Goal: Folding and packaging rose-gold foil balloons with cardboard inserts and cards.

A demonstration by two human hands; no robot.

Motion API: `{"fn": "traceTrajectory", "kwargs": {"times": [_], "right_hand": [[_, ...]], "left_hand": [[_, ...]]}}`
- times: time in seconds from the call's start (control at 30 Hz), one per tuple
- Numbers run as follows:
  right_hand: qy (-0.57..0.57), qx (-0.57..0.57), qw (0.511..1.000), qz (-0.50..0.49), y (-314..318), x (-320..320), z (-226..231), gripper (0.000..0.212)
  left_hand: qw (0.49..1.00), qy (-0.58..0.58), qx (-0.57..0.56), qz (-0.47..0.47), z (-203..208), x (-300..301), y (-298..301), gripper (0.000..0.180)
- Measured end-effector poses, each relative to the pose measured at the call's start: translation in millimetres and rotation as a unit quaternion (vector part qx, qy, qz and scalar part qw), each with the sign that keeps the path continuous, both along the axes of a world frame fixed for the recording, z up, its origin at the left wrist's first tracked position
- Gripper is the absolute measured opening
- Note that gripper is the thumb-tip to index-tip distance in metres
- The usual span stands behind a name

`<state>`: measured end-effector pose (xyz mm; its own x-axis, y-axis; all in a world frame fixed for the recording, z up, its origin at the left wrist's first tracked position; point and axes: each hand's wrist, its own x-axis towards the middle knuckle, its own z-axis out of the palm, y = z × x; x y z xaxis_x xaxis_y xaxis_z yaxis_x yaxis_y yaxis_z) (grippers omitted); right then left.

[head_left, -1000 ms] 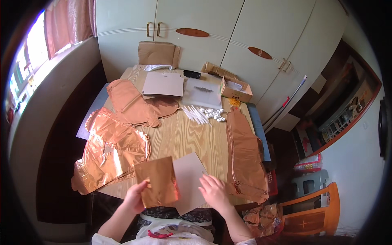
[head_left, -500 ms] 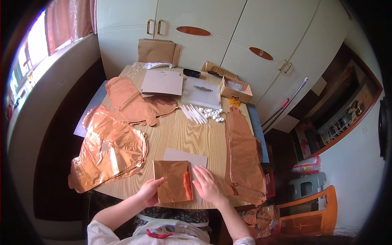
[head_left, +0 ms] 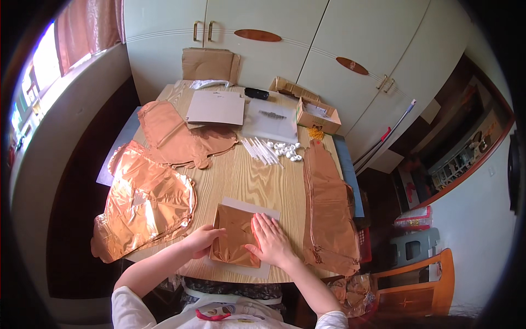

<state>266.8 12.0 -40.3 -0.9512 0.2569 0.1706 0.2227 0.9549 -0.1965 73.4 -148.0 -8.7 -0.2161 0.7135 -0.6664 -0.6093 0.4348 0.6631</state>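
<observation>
A rectangular packet of folded copper-coloured foil (head_left: pixel 233 236) lies near the table's front edge on a pale card (head_left: pixel 249 206), whose borders show around it. My left hand (head_left: pixel 204 241) grips the packet's left edge, thumb on top and the other fingers mostly hidden. Flat on the right side of the foil rests my right hand (head_left: pixel 270 241), its fingers stretched toward the far edge. To the left lie shiny flat foil pieces (head_left: pixel 148 208) shaped like uninflated balloons, with a duller stack (head_left: pixel 170 134) behind them. Another long foil stack (head_left: pixel 327 214) lies at the right.
White sticks (head_left: pixel 259 151) and small white plastic pieces (head_left: pixel 286 149) lie mid-table. Behind them are a stack of cards (head_left: pixel 216 108), a clear plastic sheet (head_left: pixel 268 123), a black object (head_left: pixel 256 93) and an open cardboard box (head_left: pixel 319 116). A wooden chair (head_left: pixel 416 290) stands at the right.
The foil packet has gone down and slightly right onto the card, tilting a little. My right hand has moved from beside it onto its right part; my left still grips its edge.
</observation>
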Motion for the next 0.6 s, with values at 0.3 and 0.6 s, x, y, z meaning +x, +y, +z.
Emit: {"fn": "traceTrajectory", "kwargs": {"times": [0.3,0.6], "right_hand": [[-0.072,0.012,0.997,-0.020,-3.6,-2.6,4.5,0.104],[-0.067,0.000,0.998,-0.013,-1.6,-2.4,2.4,0.114]], "left_hand": [[0.559,0.793,0.139,-0.199,14.4,-1.8,-0.6,0.072],[0.453,0.780,0.211,-0.377,-8.1,2.1,8.6,0.087]]}}
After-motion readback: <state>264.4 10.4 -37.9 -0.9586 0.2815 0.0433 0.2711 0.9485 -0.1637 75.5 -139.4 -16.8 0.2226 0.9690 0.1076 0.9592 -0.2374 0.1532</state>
